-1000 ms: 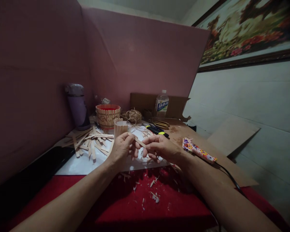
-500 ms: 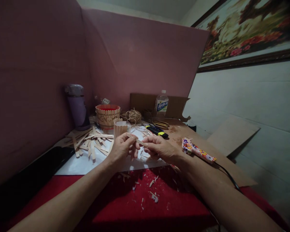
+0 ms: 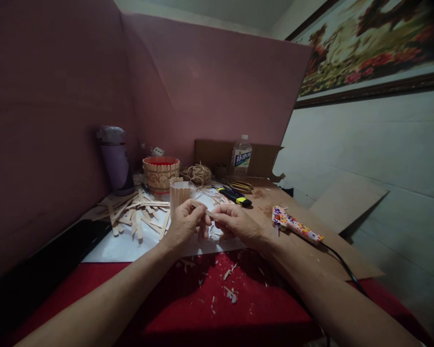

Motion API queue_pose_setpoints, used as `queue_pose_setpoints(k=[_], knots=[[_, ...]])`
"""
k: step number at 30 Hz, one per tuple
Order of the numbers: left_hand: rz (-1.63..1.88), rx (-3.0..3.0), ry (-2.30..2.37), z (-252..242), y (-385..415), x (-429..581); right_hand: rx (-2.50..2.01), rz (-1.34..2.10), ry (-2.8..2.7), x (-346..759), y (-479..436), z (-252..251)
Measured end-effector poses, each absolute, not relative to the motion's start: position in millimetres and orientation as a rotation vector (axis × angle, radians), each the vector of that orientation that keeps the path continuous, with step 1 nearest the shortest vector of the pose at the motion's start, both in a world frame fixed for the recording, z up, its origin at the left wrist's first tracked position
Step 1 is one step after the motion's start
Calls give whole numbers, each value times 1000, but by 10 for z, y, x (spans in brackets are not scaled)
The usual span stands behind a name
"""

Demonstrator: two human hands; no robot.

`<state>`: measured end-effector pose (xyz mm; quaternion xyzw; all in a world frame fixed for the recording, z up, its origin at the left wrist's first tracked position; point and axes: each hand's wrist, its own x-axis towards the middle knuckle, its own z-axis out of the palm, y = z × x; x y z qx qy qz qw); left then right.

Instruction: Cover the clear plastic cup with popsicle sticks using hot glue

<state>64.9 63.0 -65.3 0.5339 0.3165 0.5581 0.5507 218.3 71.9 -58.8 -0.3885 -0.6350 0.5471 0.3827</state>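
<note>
Between my two hands is a wooden craft stick (image 3: 210, 214), held low over the white paper. My left hand (image 3: 188, 219) is closed on its left end, and my right hand (image 3: 235, 221) pinches the other end. Just behind my left hand stands a clear cup (image 3: 181, 193) partly lined with upright craft sticks. Loose craft sticks (image 3: 139, 224) lie in a heap left of my left hand. Beyond my right hand rests a black and yellow utility knife (image 3: 235, 196). My fingers hide much of the stick.
A stick-covered basket (image 3: 161, 174) with a red inside, a ball of twine (image 3: 198, 173) and a plastic bottle (image 3: 241, 156) stand behind. A purple tumbler (image 3: 116, 161) is at left. A flowered glue gun (image 3: 296, 226) with a cord lies on cardboard at right. Wood scraps litter the red cloth (image 3: 188, 308).
Both hands stay in nearly the same place on the craft stick. My right hand and forearm have shifted slightly, and the stick's angle differs a little.
</note>
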Motion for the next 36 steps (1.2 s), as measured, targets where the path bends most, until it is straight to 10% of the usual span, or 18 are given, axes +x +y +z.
queue_pose_setpoints(k=[31,36], knots=[[1331,1283,757,-621,601,661,-1015,1476,-1567,2214,717,-533],[1221,1380,853,-623,571,655,-995,1046,-1683,2257,781,-578]])
